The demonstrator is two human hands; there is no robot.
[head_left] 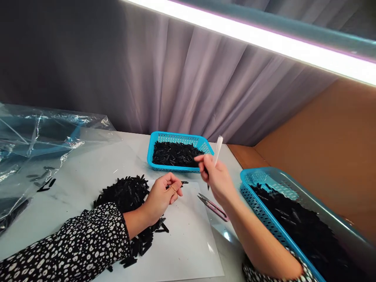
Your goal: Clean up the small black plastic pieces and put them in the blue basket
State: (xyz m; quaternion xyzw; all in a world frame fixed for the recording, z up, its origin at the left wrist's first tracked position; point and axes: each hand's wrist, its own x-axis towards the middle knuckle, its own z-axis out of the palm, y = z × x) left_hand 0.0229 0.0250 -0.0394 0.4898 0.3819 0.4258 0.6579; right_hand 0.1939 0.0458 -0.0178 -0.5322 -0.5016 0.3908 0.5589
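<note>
My left hand (pixel 165 192) is closed, its fingertips pinching a small, thin black piece (pixel 184 182) that pokes out to the right. My right hand (pixel 216 176) is wrapped round a slim white-handled tool (pixel 218 150); a dark, narrow tip shows below the fingers, but its exact kind is unclear. Beside and under my left wrist lies a heap of thin black pieces (pixel 127 192), partly hidden by the sleeve. A white sheet (pixel 188 243) lies beneath my hands. Thread snips (pixel 214 207) with pink handles rest near its right edge, below my right hand.
A blue basket (pixel 150 154) of black pieces stands at the back. Another, larger blue basket (pixel 249 196) at the right holds more. Clear plastic bags (pixel 38 145) cover the left side, with a few loose black pieces close by. A bright lamp (pixel 235 35) hangs overhead.
</note>
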